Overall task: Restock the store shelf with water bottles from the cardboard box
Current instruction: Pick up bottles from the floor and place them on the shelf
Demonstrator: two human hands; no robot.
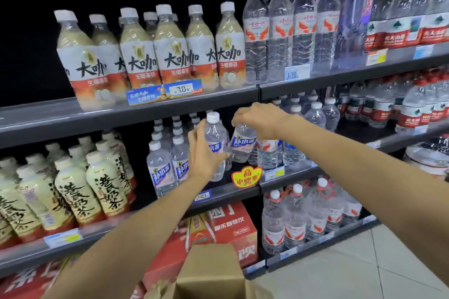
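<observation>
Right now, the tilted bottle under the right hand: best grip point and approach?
Grip the bottle at its neck from above, as the right hand does. It leans left toward the left hand's bottle, with stocked bottles close on its right, so its sides are crowded.

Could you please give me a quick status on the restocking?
Left hand grips one bottle. Right hand holds second bottle by its top. Both at middle shelf; nothing blocking.

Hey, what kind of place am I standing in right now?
Most likely a convenience store or supermarket drinks aisle. Dark shelves carry rows of identical bottled drinks, price tags are clipped to the shelf edges, and a yellow promo sticker hangs near the water bottles.
</observation>
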